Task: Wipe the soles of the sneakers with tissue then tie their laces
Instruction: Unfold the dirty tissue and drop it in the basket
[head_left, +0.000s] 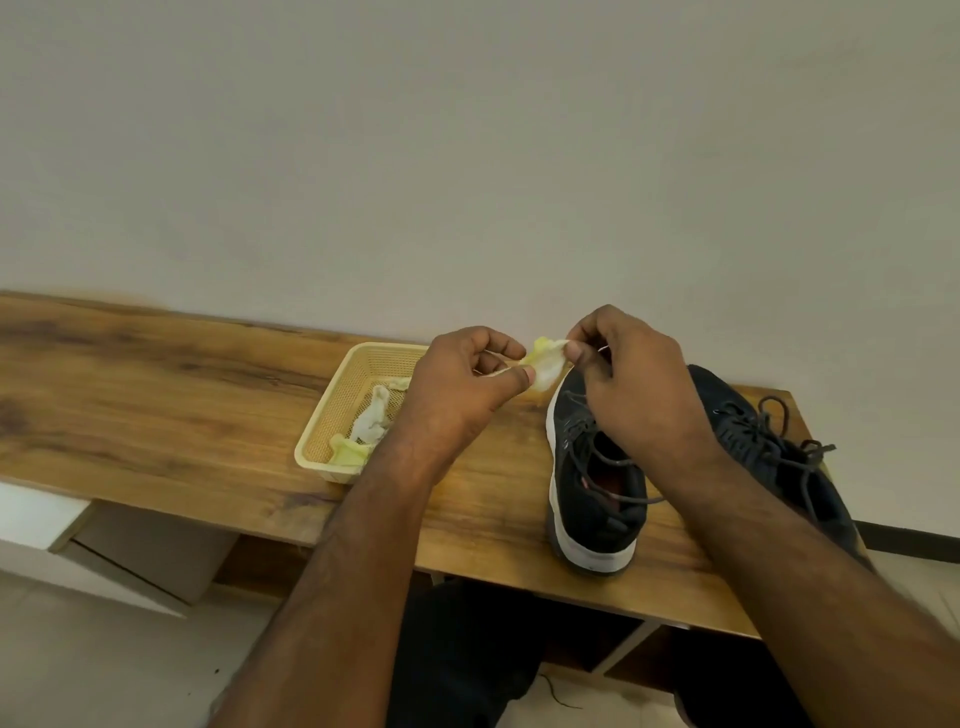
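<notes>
Head view: we pinch a yellowish tissue (545, 366) between our left hand (462, 387) and right hand (631, 376), fingers clamped on its two ends, above the desk (171, 395) near its back edge. Two dark sneakers (592, 478) stand toward the right edge, laces untied; a basket (332, 415) of used tissues sits just left

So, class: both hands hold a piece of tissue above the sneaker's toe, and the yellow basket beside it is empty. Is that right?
Not quite. The head view shows the yellow basket holding crumpled tissues, so it is not empty. The rest stands: the left hand and right hand both pinch a piece of tissue above the sneaker toe.
</notes>
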